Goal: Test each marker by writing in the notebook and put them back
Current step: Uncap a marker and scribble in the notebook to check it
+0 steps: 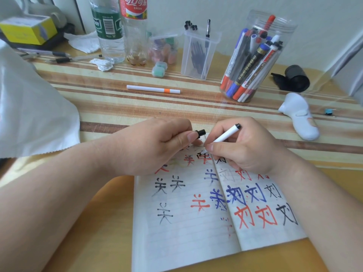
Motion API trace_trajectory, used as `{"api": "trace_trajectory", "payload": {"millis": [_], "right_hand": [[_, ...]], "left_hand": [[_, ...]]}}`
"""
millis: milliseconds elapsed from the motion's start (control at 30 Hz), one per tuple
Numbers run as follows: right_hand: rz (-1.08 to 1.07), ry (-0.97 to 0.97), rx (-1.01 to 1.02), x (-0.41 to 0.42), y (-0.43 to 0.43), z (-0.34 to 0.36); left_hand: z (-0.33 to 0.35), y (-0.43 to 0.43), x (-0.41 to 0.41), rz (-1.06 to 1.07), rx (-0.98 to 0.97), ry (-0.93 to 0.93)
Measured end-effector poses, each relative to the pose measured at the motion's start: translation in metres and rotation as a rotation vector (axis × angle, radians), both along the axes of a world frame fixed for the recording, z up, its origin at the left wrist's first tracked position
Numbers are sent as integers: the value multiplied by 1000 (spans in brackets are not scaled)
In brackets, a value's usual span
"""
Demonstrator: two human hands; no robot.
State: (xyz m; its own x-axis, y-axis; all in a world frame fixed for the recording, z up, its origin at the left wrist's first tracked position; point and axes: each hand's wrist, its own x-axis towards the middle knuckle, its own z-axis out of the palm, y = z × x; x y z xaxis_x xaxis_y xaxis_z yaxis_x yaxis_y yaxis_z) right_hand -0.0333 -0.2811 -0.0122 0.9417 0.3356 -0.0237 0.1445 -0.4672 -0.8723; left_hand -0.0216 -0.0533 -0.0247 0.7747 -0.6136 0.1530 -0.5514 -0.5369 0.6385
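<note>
Writing in our open notebook [186,228] with a white marker [225,134] pinched in the fingers of our right hand [247,152], our left hand [153,148] pinching a black cap [200,132]

Marker [225,135] tip on notebook [196,222]

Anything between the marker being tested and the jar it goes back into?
Nothing visible: only bare tablecloth lies between the marker in the right hand and the jar. The left hand holds a black cap.
</note>
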Motion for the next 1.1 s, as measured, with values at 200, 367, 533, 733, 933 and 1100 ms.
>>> {"api": "trace_trajectory", "payload": {"millis": [200, 367, 533, 733, 933, 1100], "right_hand": [[-10, -22, -15, 1, -1, 0], [38, 12, 6, -2, 1, 2], [-10, -9, -46, 1, 0, 1], [-14, -25, -38, 0, -1, 1], [26, -3, -47, 0, -1, 3], [77, 23, -17, -1, -1, 4]], "left_hand": [[-2, 0, 2, -13, 19, 6], [1, 0, -1, 6, 8, -5], [1, 0, 0, 6, 22, 7], [2, 0, -2, 10, 25, 14], [3, 0, -1, 18, 37, 14], [3, -1, -1, 19, 39, -1]]}}
